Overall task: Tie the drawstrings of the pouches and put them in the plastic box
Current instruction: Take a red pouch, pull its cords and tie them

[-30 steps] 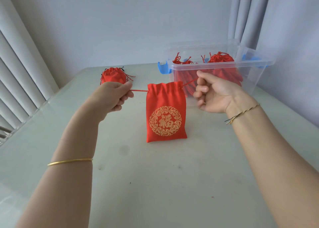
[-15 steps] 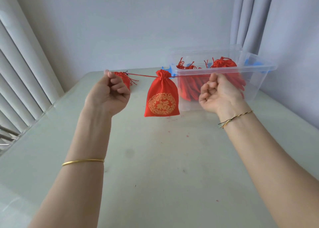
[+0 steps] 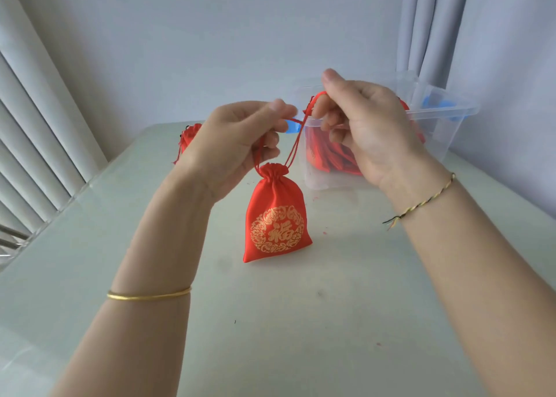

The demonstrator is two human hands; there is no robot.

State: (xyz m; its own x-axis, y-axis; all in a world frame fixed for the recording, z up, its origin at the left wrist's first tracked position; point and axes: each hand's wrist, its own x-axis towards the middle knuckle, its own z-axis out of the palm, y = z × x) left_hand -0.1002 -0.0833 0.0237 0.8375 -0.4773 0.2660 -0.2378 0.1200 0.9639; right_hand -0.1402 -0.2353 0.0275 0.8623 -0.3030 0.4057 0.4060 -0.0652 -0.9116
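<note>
Now | left hand [image 3: 231, 147] and right hand [image 3: 367, 132], earlier pulled wide apart, are close together, each pinching a string [image 3: 296, 139] | pouch [image 3: 276, 216]: mouth cinched shut, hangs below them over the desk [image 3: 301, 321], near the box [image 3: 445, 117] | meaning: closing done, knot probably next

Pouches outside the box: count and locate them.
2. Near pouch: held by drawstrings in the left hand and right hand. Far pouch: on the table, partly hidden behind the left hand.
</note>
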